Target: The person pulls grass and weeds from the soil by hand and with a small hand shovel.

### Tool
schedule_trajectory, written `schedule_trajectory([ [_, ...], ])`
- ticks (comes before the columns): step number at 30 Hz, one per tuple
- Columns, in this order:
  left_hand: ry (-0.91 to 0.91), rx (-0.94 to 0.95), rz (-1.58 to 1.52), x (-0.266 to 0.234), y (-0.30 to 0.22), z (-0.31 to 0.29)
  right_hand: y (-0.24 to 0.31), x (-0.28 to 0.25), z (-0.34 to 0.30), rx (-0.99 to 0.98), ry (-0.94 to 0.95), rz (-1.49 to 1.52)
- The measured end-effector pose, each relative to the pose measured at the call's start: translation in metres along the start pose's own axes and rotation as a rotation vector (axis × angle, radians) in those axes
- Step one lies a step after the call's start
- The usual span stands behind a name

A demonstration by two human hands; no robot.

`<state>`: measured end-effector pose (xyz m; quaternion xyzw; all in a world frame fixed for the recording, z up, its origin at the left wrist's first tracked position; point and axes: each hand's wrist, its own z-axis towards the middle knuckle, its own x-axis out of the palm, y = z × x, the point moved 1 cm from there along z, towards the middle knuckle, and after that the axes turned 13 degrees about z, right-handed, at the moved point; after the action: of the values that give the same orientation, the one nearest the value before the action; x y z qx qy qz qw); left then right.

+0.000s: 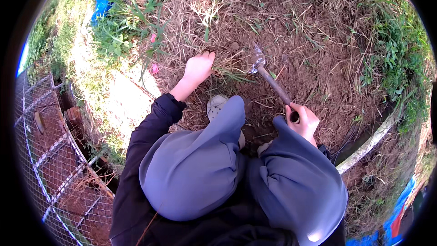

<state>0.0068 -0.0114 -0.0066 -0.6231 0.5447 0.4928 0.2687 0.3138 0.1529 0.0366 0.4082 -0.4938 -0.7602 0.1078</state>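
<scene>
I squat over brown soil strewn with dry stalks. My right hand is closed around the wooden handle of a short hand hoe. The hoe's shiny metal blade rests at the soil ahead of my feet, its lower edge partly lost among stalks. To the left of the blade, my left hand is closed at ground level on a tuft of grass, green and straw-coloured. The fingertips are partly hidden by the stems. A light shoe shows below the tuft, beside my left knee.
A wire mesh panel in a metal frame lies at the lower left. Leafy weeds and a blue plastic sheet are at the upper left. On the right a pale pole borders a ditch, with green plants above it.
</scene>
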Motion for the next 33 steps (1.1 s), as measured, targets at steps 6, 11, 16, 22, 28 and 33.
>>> schedule_trajectory([
  [6,0.249,0.005,-0.209,-0.021,0.005,0.005,0.001,-0.018,-0.011,-0.045,0.059,-0.037],
  [11,0.128,-0.182,-0.293,-0.035,0.032,-0.013,-0.005,0.021,-0.011,-0.026,0.029,0.017],
  [16,-0.214,-0.366,-0.533,-0.063,0.092,-0.004,0.001,0.040,0.020,0.467,-0.090,0.325],
  [22,-0.573,-0.554,-0.508,-0.147,0.160,0.013,0.002,-0.001,0.042,0.280,-0.144,0.292],
  [28,-0.810,-0.508,-0.357,-0.221,0.191,0.039,-0.020,-0.058,0.046,0.281,-0.280,0.087],
  [33,-0.941,-0.472,-0.326,-0.258,0.189,0.078,-0.021,-0.077,0.041,0.336,-0.387,0.083],
])
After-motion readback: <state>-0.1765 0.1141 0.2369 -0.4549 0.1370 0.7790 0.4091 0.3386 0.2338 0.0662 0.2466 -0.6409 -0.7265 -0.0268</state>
